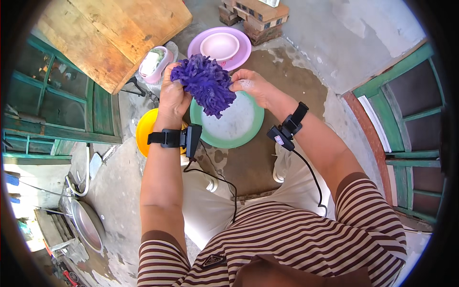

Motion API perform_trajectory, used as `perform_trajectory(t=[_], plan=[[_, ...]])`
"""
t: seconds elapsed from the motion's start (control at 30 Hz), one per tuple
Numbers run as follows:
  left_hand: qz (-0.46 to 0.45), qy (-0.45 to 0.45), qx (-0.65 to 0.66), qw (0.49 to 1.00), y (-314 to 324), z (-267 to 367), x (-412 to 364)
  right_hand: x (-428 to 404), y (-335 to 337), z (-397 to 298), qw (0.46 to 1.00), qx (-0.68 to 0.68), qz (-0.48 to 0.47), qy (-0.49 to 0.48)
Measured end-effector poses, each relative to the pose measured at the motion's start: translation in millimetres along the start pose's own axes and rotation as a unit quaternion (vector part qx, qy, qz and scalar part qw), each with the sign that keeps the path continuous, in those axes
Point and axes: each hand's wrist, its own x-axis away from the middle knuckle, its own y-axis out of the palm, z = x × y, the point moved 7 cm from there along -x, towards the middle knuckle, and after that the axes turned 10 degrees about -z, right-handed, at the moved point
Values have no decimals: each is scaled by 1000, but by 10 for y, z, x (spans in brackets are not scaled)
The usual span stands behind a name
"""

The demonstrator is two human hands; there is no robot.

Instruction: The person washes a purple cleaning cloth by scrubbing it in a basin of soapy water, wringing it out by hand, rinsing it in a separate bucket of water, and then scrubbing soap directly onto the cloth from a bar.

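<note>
A purple chenille mop pad or mitt, with thick tufts, hangs between my hands above a green basin. White suds cover the water in that basin. My left hand grips the left side of the purple piece, and its fingers are partly hidden behind the tufts. At the right edge, my right hand pinches the piece between thumb and fingers. Foam clings to both hands.
A yellow basin stands left of the green one, partly behind my left forearm. Beyond are a lilac basin holding a pale pink bowl, a pink soap box, a wooden tabletop and stacked bricks. The concrete floor is wet.
</note>
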Motion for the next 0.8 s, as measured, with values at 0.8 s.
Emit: perform_trajectory(t=[0.8], plan=[[-90, -12, -614, 784, 241, -99, 352, -3, 279, -482, 857, -503, -84, -73]])
